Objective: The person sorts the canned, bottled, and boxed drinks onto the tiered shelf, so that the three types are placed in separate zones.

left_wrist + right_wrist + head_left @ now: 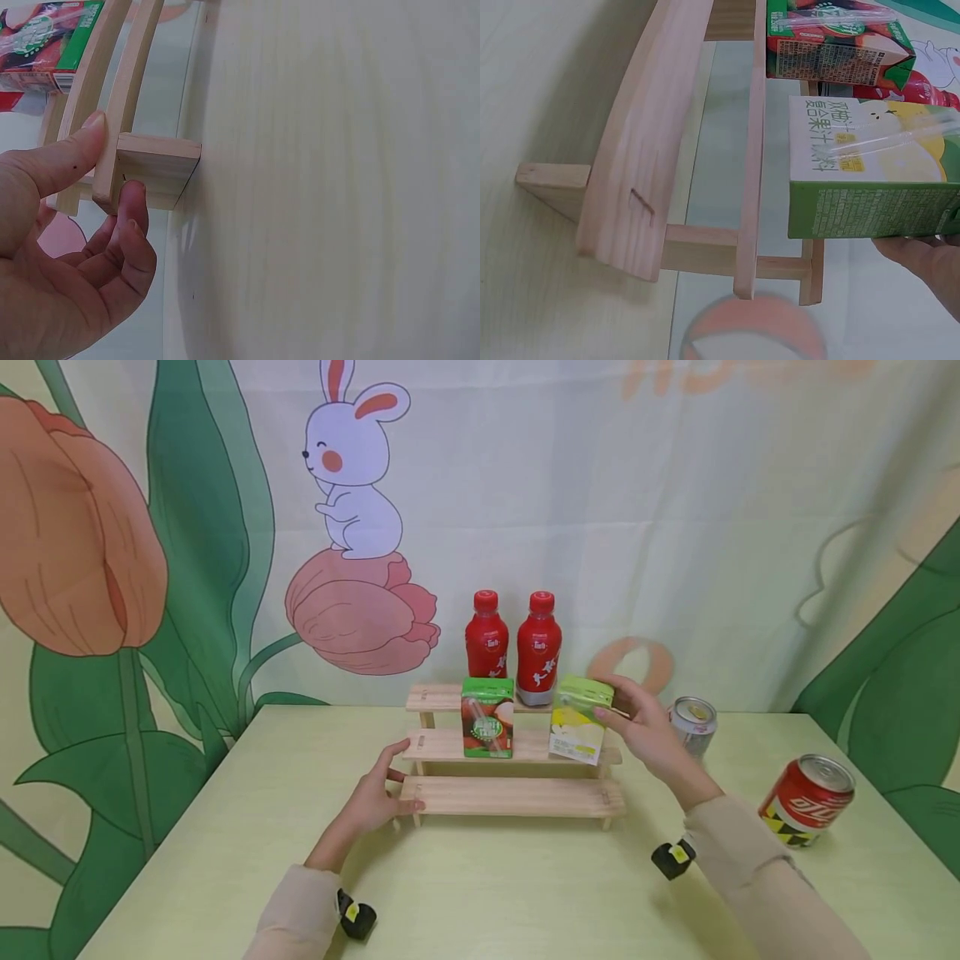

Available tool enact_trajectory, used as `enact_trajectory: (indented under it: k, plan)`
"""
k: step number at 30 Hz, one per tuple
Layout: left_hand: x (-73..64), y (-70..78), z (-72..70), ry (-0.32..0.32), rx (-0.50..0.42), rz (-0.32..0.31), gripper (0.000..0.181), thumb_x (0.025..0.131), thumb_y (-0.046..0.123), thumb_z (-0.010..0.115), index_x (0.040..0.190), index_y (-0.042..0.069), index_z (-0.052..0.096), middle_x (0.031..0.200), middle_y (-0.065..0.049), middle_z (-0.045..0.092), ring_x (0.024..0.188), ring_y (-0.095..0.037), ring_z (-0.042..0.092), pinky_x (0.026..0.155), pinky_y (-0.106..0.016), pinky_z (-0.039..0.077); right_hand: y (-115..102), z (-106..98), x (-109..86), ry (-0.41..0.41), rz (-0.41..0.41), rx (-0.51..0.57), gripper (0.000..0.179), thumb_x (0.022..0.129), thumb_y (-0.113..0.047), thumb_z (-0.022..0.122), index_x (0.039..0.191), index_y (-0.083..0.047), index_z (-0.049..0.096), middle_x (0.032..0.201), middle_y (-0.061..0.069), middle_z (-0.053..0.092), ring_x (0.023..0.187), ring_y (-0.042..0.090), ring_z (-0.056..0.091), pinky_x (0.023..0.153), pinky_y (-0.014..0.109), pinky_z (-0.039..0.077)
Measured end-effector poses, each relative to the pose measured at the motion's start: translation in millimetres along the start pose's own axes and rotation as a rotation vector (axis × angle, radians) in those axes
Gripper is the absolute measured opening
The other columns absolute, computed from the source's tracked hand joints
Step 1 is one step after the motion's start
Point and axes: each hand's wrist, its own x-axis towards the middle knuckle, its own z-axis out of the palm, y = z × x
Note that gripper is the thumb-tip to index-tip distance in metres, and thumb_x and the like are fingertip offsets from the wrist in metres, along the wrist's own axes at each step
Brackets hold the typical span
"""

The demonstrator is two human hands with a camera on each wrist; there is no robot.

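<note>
A three-tier wooden display rack (510, 797) stands on the table. My left hand (375, 797) grips its left end; the left wrist view shows the thumb (94, 135) against the wood and the fingers curled beneath. In my right hand (648, 731) is a green, white and yellow juice box (577, 735), slightly tilted at the right end of the middle tier. The right wrist view shows a small gap between this box and the tier. Left of it, a green and red juice box (487, 718) stands upright on the middle tier. Two red bottles (486, 635) occupy the top tier.
Right of the rack are a silver can (693, 727), partly behind the right hand, and a red can (808, 800) nearer the table's right edge. A printed curtain (510, 510) with a rabbit and tulips hangs behind the table (480, 893).
</note>
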Motion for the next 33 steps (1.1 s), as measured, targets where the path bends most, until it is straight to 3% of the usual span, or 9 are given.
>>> enact_trajectory:
  k: [5, 16, 24, 33]
  plan:
    - [-0.8, -0.9, -0.5, -0.003, 0.0, 0.003, 0.09, 0.071, 0.003, 0.077, 0.142, 0.022, 0.025, 0.108, -0.021, 0.053, 0.063, -0.02, 0.052, 0.058, -0.03, 0.042, 1.4, 3.5, 5.8, -0.043, 0.01, -0.023, 0.042, 0.089, 0.004, 0.051, 0.13, 0.005, 0.041, 0.119, 0.026, 0.051, 0.097, 0.016, 0.055, 0.076, 0.022, 0.047]
    - [0.3, -1.6, -0.5, -0.004, 0.001, -0.001, 0.09, 0.071, 0.004, 0.077, 0.142, 0.023, 0.024, 0.109, -0.021, 0.052, 0.064, -0.02, 0.051, 0.058, -0.03, 0.042, 7.4, 13.2, 15.0, -0.1, 0.034, 0.043, 0.044, 0.089, 0.003, 0.052, 0.131, 0.003, 0.04, 0.125, 0.025, 0.047, 0.108, 0.031, 0.05, 0.081, 0.025, 0.046]
    - [0.3, -3.5, -0.5, -0.003, 0.001, 0.002, 0.089, 0.071, 0.006, 0.077, 0.141, 0.023, 0.025, 0.109, -0.021, 0.052, 0.066, -0.021, 0.052, 0.059, -0.03, 0.043, 12.0, 20.2, 22.1, -0.116, 0.028, 0.063, 0.043, 0.089, 0.002, 0.052, 0.131, 0.006, 0.04, 0.123, 0.025, 0.048, 0.099, 0.018, 0.054, 0.076, 0.027, 0.047]
    - [-0.1, -3.5, -0.9, -0.004, -0.015, -0.005, 0.089, 0.071, 0.006, 0.077, 0.141, 0.023, 0.026, 0.109, -0.021, 0.052, 0.064, -0.02, 0.051, 0.058, -0.03, 0.042, 12.8, 21.2, 28.7, -0.162, 0.025, 0.078, 0.043, 0.09, 0.001, 0.052, 0.131, 0.003, 0.041, 0.125, 0.022, 0.048, 0.1, 0.015, 0.053, 0.079, 0.026, 0.046]
